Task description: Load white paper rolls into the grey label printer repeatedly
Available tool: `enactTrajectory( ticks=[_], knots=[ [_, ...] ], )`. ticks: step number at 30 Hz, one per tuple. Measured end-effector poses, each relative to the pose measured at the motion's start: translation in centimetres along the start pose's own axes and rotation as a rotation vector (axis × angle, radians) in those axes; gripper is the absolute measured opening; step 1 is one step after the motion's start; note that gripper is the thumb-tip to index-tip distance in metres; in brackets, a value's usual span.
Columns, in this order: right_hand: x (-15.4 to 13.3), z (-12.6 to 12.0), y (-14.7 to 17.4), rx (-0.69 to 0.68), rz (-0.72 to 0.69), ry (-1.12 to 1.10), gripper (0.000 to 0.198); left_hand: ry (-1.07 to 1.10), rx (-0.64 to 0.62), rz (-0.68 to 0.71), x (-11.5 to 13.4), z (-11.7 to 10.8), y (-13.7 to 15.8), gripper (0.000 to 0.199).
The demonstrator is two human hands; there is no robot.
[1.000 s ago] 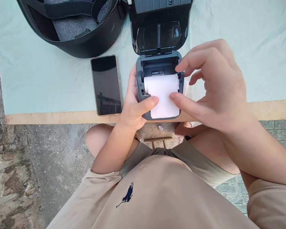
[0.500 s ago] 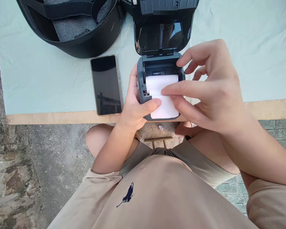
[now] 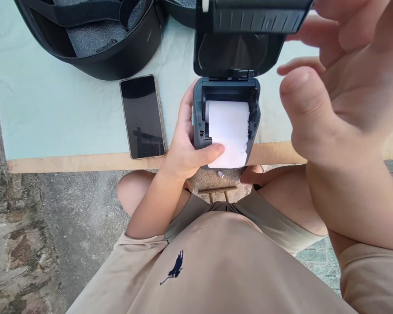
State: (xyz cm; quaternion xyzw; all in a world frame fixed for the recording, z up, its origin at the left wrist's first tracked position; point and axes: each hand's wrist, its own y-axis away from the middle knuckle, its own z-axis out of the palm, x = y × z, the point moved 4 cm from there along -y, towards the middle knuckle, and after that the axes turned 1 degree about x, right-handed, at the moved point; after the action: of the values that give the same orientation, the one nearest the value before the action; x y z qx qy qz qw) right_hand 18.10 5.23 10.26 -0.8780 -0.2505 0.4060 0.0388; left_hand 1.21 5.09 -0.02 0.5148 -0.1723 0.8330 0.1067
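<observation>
A small dark portable printer [image 3: 199, 150] is held at the table's front edge by my left hand [image 3: 186, 150]. My left fingers wrap its left side, and the thumb presses on the white paper [image 3: 229, 126] that comes off the roll inside. The paper's right edge is ragged. The printer's hinged black lid [image 3: 216, 56] stands raised. At upper right is my right hand [image 3: 343, 83], thumb and fingers apart. Its fingertips reach the lid's right edge, partly behind it; whether they touch is unclear.
A phone [image 3: 143, 117] lies face up left of the printer. Behind it stands an unzipped black case [image 3: 118, 63] with grey foam inside, its other half [image 3: 183, 15] alongside. Pale cloth [image 3: 52, 113] covers the table, whose wooden edge [image 3: 68, 163] runs above my knees.
My right hand has left the paper and moved up and right to the lid. The lid has tilted forward towards me. My left hand keeps its hold.
</observation>
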Motion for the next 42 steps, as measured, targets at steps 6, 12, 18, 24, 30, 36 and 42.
enactTrajectory(
  ticks=[6,12,18,24,30,36,42],
  knots=[
    [0.4,0.5,2.1,0.011,-0.012,0.061,0.042,0.089,0.063,-0.065,1.0,0.6,0.5,0.078],
    [-1.1,2.0,0.8,0.063,-0.197,0.170,0.027,0.161,0.046,-0.081,1.4,0.8,0.9,0.073],
    [-1.2,2.1,0.0,0.108,-0.113,0.131,0.022,0.223,0.071,0.017,1.2,1.4,0.5,0.059],
    [-2.1,2.8,-0.1,-0.051,-0.124,0.058,0.019,0.199,0.135,-0.048,1.6,2.0,0.5,0.040],
    [-1.9,3.1,-0.1,-0.057,-0.176,0.103,0.020,0.175,0.148,-0.071,1.4,1.3,0.7,0.040],
    [-1.3,2.8,0.0,0.008,-0.200,0.203,0.025,0.201,0.152,-0.105,1.5,1.4,0.7,0.035],
    [-0.9,2.3,-0.2,0.077,-0.177,0.169,0.024,0.197,0.279,-0.163,0.5,0.1,0.4,0.059]
  ],
)
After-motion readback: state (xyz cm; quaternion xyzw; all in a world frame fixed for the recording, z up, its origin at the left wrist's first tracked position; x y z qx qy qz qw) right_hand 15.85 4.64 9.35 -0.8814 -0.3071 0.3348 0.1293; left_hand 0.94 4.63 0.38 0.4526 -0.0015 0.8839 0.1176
